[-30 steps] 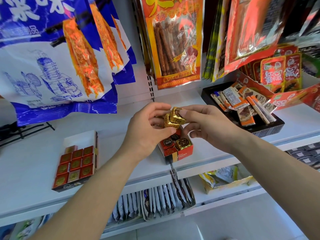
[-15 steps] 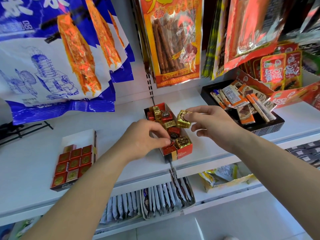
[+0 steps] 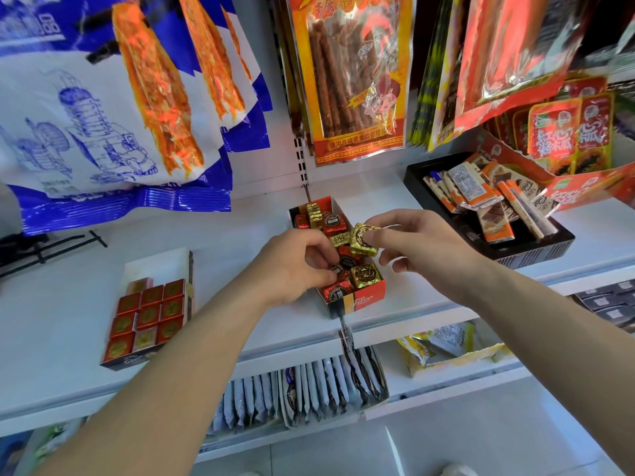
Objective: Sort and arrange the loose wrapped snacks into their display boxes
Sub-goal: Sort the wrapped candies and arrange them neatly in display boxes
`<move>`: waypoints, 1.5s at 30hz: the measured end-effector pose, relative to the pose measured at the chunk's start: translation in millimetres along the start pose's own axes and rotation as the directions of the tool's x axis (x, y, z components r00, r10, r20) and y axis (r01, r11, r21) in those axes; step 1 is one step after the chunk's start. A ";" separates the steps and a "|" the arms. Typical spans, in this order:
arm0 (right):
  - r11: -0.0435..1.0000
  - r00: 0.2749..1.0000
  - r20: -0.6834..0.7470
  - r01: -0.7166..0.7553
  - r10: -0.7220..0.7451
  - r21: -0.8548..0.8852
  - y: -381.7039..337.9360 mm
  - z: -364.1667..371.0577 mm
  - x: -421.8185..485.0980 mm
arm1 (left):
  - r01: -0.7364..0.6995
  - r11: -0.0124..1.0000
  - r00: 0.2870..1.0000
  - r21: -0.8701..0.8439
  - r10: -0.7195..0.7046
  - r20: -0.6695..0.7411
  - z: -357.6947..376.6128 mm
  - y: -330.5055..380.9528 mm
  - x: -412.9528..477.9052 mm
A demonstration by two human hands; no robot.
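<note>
Bags of blue and white plastic (image 3: 103, 108) hanging at far left above white metal shelf (image 3: 240, 218). Below them on the shelf, flat dark box of red square wrapped sweets (image 3: 147, 317), packed in rows. Next rightward, left hand (image 3: 295, 266), fingers curled down into red cardboard display box (image 3: 364, 300), thumb and fingertips pinching red foil-wrapped chocolate with dark round label (image 3: 336, 269) near the box's front. More red and gold foil cubes lying loose inside that box. Just right, right hand (image 3: 422, 245), raised over the box's right wall, gripping gold foil-wrapped chocolate cube (image 3: 360, 242) between thumb and forefinger, remaining fingers loosely bent. Further right, black plastic tray (image 3: 536, 255) heaped with orange and white wrapped bars (image 3: 494, 225).
</note>
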State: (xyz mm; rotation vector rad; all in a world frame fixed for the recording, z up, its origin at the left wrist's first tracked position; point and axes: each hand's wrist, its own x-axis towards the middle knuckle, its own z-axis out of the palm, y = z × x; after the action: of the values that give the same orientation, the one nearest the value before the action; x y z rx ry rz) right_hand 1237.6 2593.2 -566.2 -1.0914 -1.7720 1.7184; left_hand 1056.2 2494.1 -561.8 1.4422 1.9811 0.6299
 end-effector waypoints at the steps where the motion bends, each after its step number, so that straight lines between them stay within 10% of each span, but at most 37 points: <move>1: 1.000 1.000 0.000 0.001 -0.001 -0.002 0.0 -0.1 -0.2 | -0.015 1.000 1.000 -0.004 0.015 0.004 0.4 -1.0 0.1; 24: 1.000 1.000 -0.010 -0.006 0.006 -0.005 -0.5 0.8 1.3 | 0.040 0.999 0.998 -0.007 -0.040 0.045 -2.8 6.9 -1.7; 38: 0.999 1.000 -0.003 0.009 -0.009 -0.032 -0.2 1.3 0.0 | -0.009 0.999 0.900 -0.050 -0.013 -0.435 5.5 -17.1 18.5; 45: 0.999 1.000 -0.012 0.018 -0.018 -0.034 0.3 0.5 1.1 | -0.069 0.996 0.973 -0.061 0.054 -0.226 1.9 -11.9 5.9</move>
State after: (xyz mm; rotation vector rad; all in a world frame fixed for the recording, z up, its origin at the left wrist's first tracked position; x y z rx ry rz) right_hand 1236.6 2593.7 -566.7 -1.0941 -1.8040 1.6738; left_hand 1048.3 2496.2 -572.3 1.4492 2.0679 0.9150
